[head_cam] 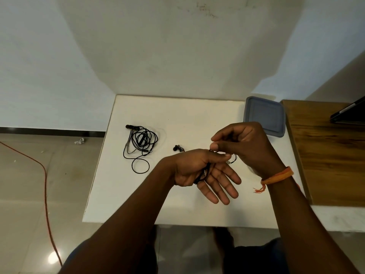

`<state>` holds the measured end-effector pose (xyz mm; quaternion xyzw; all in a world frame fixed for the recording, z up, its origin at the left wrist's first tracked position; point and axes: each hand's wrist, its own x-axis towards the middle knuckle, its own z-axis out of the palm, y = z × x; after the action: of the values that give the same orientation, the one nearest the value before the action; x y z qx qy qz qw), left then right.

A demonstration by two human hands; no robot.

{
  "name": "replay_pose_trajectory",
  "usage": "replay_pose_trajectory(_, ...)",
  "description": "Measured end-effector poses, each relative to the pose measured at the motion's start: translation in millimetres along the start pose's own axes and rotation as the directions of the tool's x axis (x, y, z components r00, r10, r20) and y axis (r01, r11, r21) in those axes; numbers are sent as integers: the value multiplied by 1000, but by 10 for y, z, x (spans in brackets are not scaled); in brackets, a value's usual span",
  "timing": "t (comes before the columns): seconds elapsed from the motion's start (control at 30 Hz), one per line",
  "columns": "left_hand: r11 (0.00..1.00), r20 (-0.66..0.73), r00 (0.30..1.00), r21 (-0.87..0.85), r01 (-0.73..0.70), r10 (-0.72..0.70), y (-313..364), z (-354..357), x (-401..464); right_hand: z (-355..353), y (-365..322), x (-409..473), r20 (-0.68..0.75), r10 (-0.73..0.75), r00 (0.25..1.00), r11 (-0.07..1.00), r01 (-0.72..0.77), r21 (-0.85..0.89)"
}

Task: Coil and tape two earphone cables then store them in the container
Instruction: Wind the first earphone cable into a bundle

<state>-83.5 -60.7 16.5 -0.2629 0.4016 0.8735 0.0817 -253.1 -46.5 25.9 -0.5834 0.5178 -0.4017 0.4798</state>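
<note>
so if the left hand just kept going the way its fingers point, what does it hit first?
The left hand has its fingers pointing toward the near right of the white table, palm up. Nothing lies in that line on the bare tabletop; the right forearm looks the likeliest first contact, though depth is unclear.

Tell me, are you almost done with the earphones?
Not yet. Nothing is finished. The left hand holds one cable while the right hand pinches its end. The other earphones lie loose on the table, untaped. The container is closed.
</note>
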Motion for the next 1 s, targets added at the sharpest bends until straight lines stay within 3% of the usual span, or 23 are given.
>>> replay_pose_trajectory(0.13,992,-65,994,-81,-91,86,11,-25,-21,-41,20,6,-44,18,999,1000,-19,-11)
replay_pose_trajectory(0.37,960,115,971,-212,-181,209,-14,-56,-45,14,48,7,-56,38,998,999,-37,13)
replay_pose_trajectory(0.47,862,156,892,-370,-346,425,-16,-87,-9,67,68,25,-46,115,992,992,-112,63)
replay_pose_trajectory(0.53,696,149,773,-561,-447,616,18,-86,21,165,92,41,29,216,976,963,-218,161)
replay_pose_trajectory(0.63,455,-81,643,-639,-620,762,75,-100,29,351,106,31,30,314,949,947,-315,59)
replay_pose_trajectory(0.73,350,-345,573,-530,-773,744,111,-203,-65,484,61,-16,78,320,944,946,-323,32)
replay_pose_trajectory(0.87,341,-590,491,-355,-870,641,131,-355,-227,482,63,-19,166,371,914,928,-370,-38)
replay_pose_trajectory(1.0,415,-763,379,-159,-896,523,115,-444,-292,431,36,-19,200,388,900,920,-366,-141)
